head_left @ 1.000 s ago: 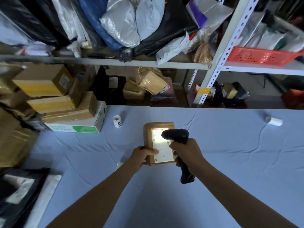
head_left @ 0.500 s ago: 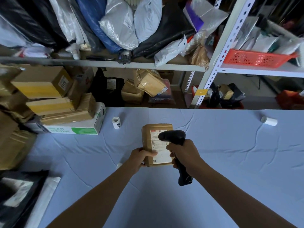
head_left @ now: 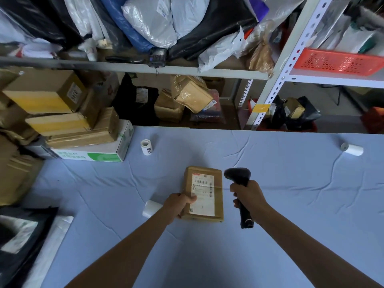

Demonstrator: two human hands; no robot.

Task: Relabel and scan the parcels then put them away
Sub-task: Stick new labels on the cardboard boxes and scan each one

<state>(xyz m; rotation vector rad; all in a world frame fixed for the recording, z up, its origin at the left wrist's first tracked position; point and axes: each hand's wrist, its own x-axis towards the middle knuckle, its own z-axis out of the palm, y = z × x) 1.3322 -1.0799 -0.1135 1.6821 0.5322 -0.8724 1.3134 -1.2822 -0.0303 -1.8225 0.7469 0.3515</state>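
This 1 parcel (head_left: 217, 196) already wears its label (head_left: 204, 201). Whether it is scanned I cannot tell, and putting it away is left. My left grip (head_left: 180, 204) clasps its left edge over the surface (head_left: 301, 204). My right grip (head_left: 248, 194) clenches the barcode scanner (head_left: 239, 175), just beside its right edge.

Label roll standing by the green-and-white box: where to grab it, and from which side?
Pinch the label roll across its curved wall, coming from above. It stands on end with the core opening up, so the sides are free; the green-and-white box sits apart, left of it. Left hand holds the parcel, right hand the scanner.
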